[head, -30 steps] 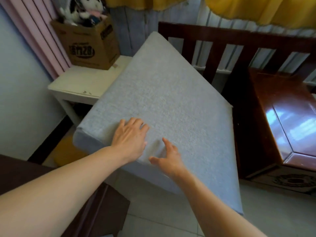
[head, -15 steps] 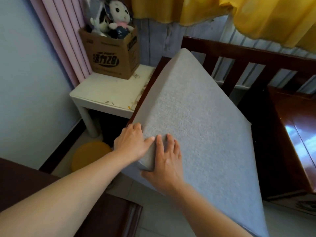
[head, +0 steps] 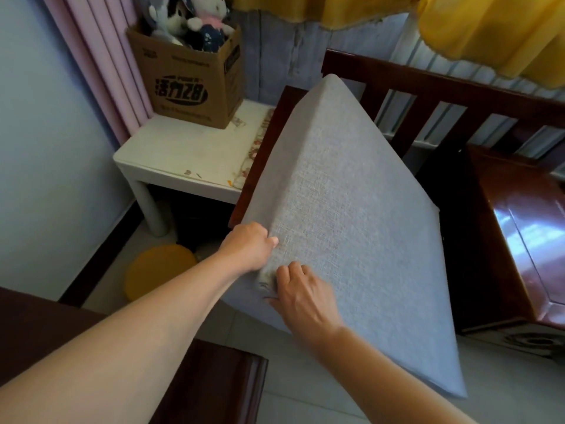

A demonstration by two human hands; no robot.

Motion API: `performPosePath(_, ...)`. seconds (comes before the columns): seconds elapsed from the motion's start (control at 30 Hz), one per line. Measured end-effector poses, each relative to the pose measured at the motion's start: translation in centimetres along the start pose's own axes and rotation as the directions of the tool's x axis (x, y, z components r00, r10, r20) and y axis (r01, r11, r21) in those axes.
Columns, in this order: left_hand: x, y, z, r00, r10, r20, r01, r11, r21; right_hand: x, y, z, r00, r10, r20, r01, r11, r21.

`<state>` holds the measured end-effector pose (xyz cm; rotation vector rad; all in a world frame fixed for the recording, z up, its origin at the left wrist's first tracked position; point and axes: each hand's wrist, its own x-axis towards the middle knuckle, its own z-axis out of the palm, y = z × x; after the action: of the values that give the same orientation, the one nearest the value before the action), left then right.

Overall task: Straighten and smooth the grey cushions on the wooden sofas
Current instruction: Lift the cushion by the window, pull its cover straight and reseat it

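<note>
The grey cushion (head: 351,228) is held tilted over the wooden sofa (head: 443,87). Its near corner is pinched by the left hand (head: 249,247) at the edge, while fabric is bunched under the right hand's (head: 305,296) curled grip.

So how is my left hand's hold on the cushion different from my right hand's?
The left hand grips the left edge of the grey cushion, fingers wrapped round the side; the right hand sits on the near corner, fingers curled and pinching the fabric. The left hand is farther up the edge, the right hand nearer you. The cover bunches under the right hand, not beside the left. Both hold the same cushion.
</note>
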<state>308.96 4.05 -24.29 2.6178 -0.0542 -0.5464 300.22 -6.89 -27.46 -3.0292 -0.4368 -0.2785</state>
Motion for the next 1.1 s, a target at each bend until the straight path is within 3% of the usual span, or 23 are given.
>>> performPosePath(0.2,-0.2,-0.2,-0.5,0.996,0.046,-0.075,-0.051,0.997,-0.058,0.1,-0.1,-0.6,0.995,-0.102,-0.011,0.101,0.990,-0.102)
performPosePath(0.47,-2.9,-0.3,-0.7,0.981,0.156,-0.112,-0.164,0.984,-0.065,-1.8,-0.2,-3.2,0.979,-0.196,0.047,0.199,0.978,-0.067)
performPosePath(0.67,-6.0,-1.2,-1.8,0.975,0.163,-0.149,-0.173,0.983,-0.056,-3.2,-2.3,-4.8,0.966,-0.231,0.113,0.236,0.971,-0.029)
performPosePath(0.87,-11.6,-3.7,-0.9,0.973,0.116,-0.201,-0.110,0.993,0.040,-6.9,-5.9,-4.9,0.933,-0.360,0.018,0.359,0.933,0.035)
performPosePath(1.1,-16.4,-4.7,1.0,0.963,0.055,-0.263,-0.037,0.997,0.075,-11.1,-7.5,-4.0,0.912,-0.399,-0.093,0.410,0.894,0.182)
